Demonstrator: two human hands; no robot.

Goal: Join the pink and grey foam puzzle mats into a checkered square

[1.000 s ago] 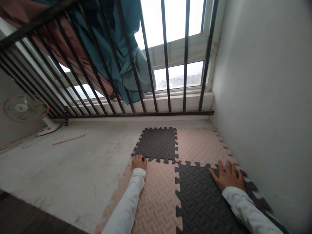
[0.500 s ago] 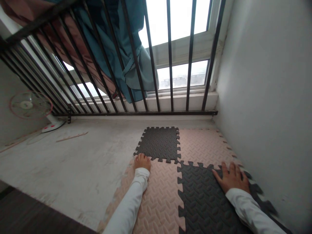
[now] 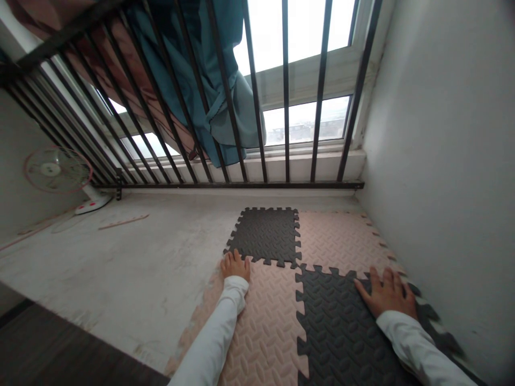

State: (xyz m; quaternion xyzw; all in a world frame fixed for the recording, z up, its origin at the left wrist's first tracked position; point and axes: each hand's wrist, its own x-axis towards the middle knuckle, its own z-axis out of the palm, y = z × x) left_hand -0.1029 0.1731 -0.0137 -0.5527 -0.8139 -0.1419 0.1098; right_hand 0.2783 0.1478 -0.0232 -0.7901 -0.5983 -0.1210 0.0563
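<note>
Four-cornered foam puzzle mats lie joined on the pale floor. My left hand [image 3: 235, 266] rests on the far left corner of the near beige mat [image 3: 263, 327], fingers apart, at its seam with the far dark grey mat [image 3: 265, 233]. Spread flat, my right hand [image 3: 388, 295] presses on the near dark grey mat [image 3: 341, 327], fingertips at the edge of the far beige mat [image 3: 341, 238]. Toothed edges interlock along the seams. Neither hand holds anything.
A white wall [image 3: 450, 161] rises close on the right. Dark metal railing [image 3: 241, 186] runs along the back, before a window and hanging blue curtain [image 3: 217, 96]. A fan [image 3: 58, 170] stands at the far left; a thin strip [image 3: 124, 222] lies on the floor [image 3: 169, 236].
The fingers of my left hand have straightened and spread a little at the seam. My right hand stays on the dark mat. The view has shifted slightly.
</note>
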